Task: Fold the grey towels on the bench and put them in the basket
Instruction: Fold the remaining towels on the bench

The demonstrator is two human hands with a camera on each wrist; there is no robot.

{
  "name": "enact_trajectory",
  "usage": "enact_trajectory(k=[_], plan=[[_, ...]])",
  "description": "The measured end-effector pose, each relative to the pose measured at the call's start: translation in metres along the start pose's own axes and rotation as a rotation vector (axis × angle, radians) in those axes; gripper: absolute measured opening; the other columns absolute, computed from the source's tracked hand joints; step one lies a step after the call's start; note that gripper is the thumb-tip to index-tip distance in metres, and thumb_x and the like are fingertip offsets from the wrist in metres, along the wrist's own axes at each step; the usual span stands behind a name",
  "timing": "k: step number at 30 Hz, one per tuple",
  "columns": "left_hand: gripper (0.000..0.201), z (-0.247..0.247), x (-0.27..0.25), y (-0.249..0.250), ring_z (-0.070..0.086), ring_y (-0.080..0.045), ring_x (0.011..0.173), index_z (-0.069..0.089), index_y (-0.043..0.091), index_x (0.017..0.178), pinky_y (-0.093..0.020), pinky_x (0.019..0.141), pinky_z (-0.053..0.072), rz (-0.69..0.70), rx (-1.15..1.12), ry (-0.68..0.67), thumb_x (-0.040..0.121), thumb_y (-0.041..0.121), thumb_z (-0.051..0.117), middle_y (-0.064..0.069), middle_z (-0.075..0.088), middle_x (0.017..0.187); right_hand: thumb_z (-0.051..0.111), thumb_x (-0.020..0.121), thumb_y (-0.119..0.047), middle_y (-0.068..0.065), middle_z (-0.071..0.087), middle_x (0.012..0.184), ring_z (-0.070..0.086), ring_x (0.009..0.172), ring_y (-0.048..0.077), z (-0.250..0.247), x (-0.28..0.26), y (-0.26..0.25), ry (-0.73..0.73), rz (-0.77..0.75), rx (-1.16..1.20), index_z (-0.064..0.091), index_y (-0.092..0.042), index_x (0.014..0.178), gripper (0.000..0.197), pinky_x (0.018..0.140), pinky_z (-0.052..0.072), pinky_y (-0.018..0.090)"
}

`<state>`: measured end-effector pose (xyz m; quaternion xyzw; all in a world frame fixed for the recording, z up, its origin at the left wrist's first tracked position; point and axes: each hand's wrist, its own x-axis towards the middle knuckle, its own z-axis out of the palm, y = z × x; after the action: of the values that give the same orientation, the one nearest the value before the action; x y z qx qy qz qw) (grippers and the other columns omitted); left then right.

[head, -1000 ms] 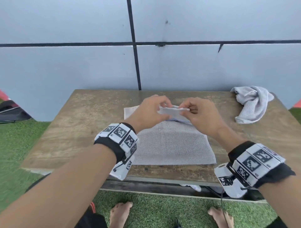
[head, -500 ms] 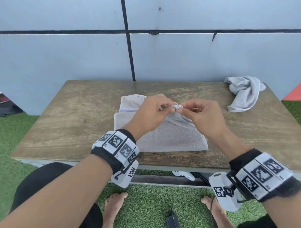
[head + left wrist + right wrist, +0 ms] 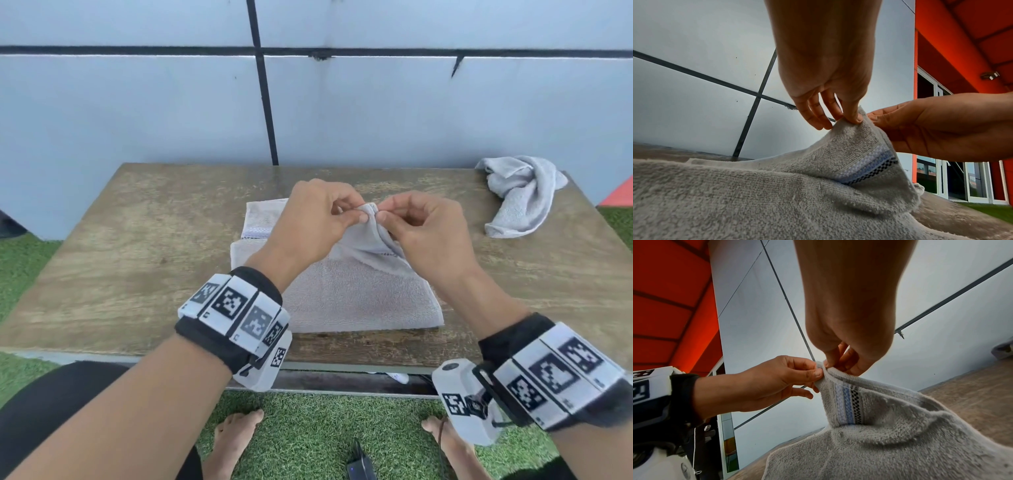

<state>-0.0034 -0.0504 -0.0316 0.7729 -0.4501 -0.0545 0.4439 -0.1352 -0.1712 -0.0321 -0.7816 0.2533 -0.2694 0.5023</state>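
A grey towel [image 3: 359, 298] lies partly folded in the middle of the wooden bench [image 3: 137, 246]. Its far edge, with a blue and black woven band [image 3: 869, 168], is lifted off the bench. My left hand [image 3: 356, 214] pinches that lifted edge between thumb and forefinger. My right hand [image 3: 383, 212] pinches the same spot from the other side, fingertips almost touching. In the right wrist view the pinched hem [image 3: 824, 369] forms a peak and the towel [image 3: 890, 443] hangs down from it. A second grey towel [image 3: 520, 195] lies crumpled at the bench's far right corner. No basket is in view.
A pale panelled wall [image 3: 376, 113] with dark seams stands right behind the bench. Artificial grass [image 3: 325, 435] and my bare feet [image 3: 236, 431] lie below the front edge. A small dark object [image 3: 359, 466] rests on the grass. An orange wall [image 3: 962, 40] stands to the side.
Both hands have drawn the towel's far edge up and towards me, bunching it into a peak. The camera view has shifted slightly.
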Motion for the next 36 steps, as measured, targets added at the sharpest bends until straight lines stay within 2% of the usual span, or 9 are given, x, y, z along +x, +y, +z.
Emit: enact_trajectory(k=[8,14,20,24,26,29,31,33,36], plan=[[0.019,0.001,-0.012,0.004,0.062,-0.014,0.069,0.075,0.023,0.097,-0.018,0.064,0.046,-0.044,-0.063,0.038,0.079,0.020,0.083,0.002,0.071,0.075,0.070,0.091,-0.007,0.000,0.074,0.080,0.066,0.066,0.001,0.000,-0.009,-0.001,-0.043,0.010,0.010,0.074,-0.012,0.091,0.006,0.062,0.050,0.011],[0.018,0.001,-0.021,0.007,0.062,-0.017,0.071,0.078,0.028,0.095,-0.021,0.066,0.046,-0.033,-0.050,0.019,0.079,0.020,0.083,0.002,0.070,0.079,0.070,0.091,-0.006,-0.002,0.075,0.077,0.067,0.066,0.005,-0.002,-0.021,-0.002,-0.046,0.026,0.057,0.074,-0.018,0.088,0.013,0.062,0.051,0.014],[0.021,0.000,-0.025,0.011,0.059,-0.014,0.070,0.080,0.029,0.097,-0.023,0.067,0.045,-0.038,-0.043,0.006,0.078,0.021,0.084,0.007,0.070,0.079,0.071,0.090,-0.006,0.002,0.075,0.079,0.068,0.070,0.015,-0.002,-0.027,-0.002,-0.022,0.003,0.059,0.075,-0.020,0.085,0.016,0.069,0.057,0.027],[0.017,-0.001,-0.027,0.012,0.055,-0.002,0.065,0.080,0.032,0.092,-0.019,0.065,0.040,-0.025,-0.027,-0.013,0.078,0.022,0.083,0.008,0.073,0.079,0.071,0.090,-0.005,0.001,0.075,0.079,0.066,0.068,0.008,-0.003,-0.029,-0.002,-0.031,-0.008,0.042,0.075,-0.021,0.085,0.017,0.070,0.058,0.028],[0.014,-0.001,-0.027,0.011,0.053,0.003,0.063,0.079,0.031,0.089,-0.018,0.065,0.039,-0.029,-0.021,-0.026,0.078,0.023,0.083,0.008,0.075,0.080,0.070,0.091,-0.007,0.000,0.075,0.080,0.069,0.072,0.011,-0.004,-0.029,-0.002,-0.050,0.005,0.041,0.075,-0.019,0.086,0.014,0.074,0.060,0.031],[0.010,-0.001,-0.028,0.010,0.054,0.002,0.063,0.080,0.030,0.088,-0.023,0.064,0.043,-0.046,0.010,-0.032,0.079,0.024,0.082,0.011,0.073,0.079,0.070,0.092,-0.011,-0.001,0.076,0.080,0.071,0.078,0.019,-0.005,-0.030,-0.002,-0.083,0.012,0.030,0.076,-0.019,0.088,0.011,0.080,0.061,0.039],[0.008,-0.002,-0.029,0.010,0.056,-0.004,0.062,0.079,0.029,0.086,-0.028,0.063,0.050,-0.059,0.022,-0.038,0.080,0.024,0.081,0.011,0.072,0.077,0.073,0.091,-0.019,0.001,0.076,0.080,0.068,0.073,0.018,-0.004,-0.030,-0.003,-0.107,0.016,0.048,0.076,-0.019,0.088,0.005,0.080,0.060,0.042],[0.004,-0.002,-0.029,0.010,0.058,-0.010,0.062,0.078,0.029,0.085,-0.030,0.063,0.053,-0.060,0.037,-0.040,0.082,0.026,0.079,0.011,0.071,0.076,0.077,0.088,-0.027,0.001,0.075,0.078,0.063,0.065,0.011,-0.004,-0.031,-0.004,-0.120,0.011,0.056,0.076,-0.020,0.087,0.007,0.069,0.058,0.035],[0.004,-0.001,-0.030,0.009,0.058,-0.003,0.064,0.077,0.029,0.085,-0.030,0.065,0.054,-0.054,0.076,-0.045,0.084,0.025,0.077,0.013,0.068,0.075,0.082,0.083,-0.027,-0.004,0.072,0.074,0.058,0.055,0.003,-0.002,-0.031,-0.004,-0.139,-0.014,0.035,0.075,-0.018,0.087,0.011,0.055,0.048,0.020]])
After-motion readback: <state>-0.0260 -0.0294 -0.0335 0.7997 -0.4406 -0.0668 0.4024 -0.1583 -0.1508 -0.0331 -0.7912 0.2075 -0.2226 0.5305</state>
